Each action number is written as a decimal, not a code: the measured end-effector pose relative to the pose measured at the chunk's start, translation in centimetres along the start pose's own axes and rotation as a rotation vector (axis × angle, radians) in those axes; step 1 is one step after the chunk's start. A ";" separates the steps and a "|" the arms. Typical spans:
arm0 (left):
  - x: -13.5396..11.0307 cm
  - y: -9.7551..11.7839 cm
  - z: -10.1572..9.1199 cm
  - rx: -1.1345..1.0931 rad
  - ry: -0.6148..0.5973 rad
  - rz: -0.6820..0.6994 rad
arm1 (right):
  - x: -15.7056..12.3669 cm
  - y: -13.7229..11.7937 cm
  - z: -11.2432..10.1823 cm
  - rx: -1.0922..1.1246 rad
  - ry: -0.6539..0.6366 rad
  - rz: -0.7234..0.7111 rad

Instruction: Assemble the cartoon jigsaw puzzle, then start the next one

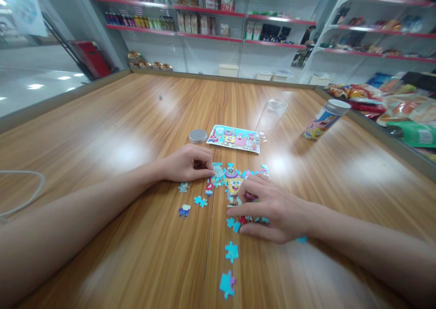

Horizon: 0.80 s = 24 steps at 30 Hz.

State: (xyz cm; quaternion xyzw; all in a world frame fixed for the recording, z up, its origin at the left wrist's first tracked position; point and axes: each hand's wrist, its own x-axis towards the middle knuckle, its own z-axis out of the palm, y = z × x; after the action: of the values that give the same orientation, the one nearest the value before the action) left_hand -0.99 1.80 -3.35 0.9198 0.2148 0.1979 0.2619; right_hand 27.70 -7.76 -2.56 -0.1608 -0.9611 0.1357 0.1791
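A partly joined cartoon jigsaw puzzle (233, 185) lies on the wooden table. At its upper left edge is my left hand (190, 163), thumb and fingers closed in a pinch on a puzzle piece there, mostly hidden by the fingertips. My right hand (272, 204) rests over the puzzle's right side with its fingers apart, covering much of the picture. Loose pieces lie around: a blue piece (200, 201), a blue-and-white piece (184, 210) and a pale piece (183, 187) on the left, and several cyan pieces (232, 252) in a line toward me.
Beyond the puzzle lie a picture sheet (235, 139), a round metal lid (198, 136) and a clear jar (272, 116). A cartoon-printed canister (325, 120) stands to the right. Snack packets (368, 98) sit along the right edge. A white cable (41, 182) is at left.
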 end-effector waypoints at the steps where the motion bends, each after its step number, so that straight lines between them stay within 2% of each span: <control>1: 0.0 0.0 0.0 0.001 0.001 0.000 | -0.1 0.2 -0.1 0.021 0.049 -0.013; 4: 0.0 0.0 -0.1 -0.007 0.003 -0.005 | -0.5 0.7 -0.5 0.058 0.235 -0.009; 5: -0.1 -0.1 -0.1 -0.011 0.001 -0.007 | -0.6 0.8 -0.6 0.050 0.253 0.001; 8: -0.1 -0.4 0.0 -0.017 -0.001 0.009 | -0.7 1.0 -0.7 0.007 0.193 -0.033; 11: -0.2 -0.6 0.0 -0.018 0.003 0.033 | -0.5 0.8 -0.5 -0.012 0.212 -0.083; 16: 0.0 -0.4 0.0 -0.009 0.003 0.048 | -0.3 0.6 -0.1 0.026 0.113 -0.095; 24: 0.0 -0.4 0.0 -0.025 -0.007 0.034 | -0.5 0.8 -0.4 0.096 0.059 -0.090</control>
State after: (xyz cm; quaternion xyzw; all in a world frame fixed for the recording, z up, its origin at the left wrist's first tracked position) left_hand -1.10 2.10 -3.62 0.9207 0.1959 0.2016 0.2707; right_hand 28.52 -7.13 -2.64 -0.1128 -0.9540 0.1684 0.2208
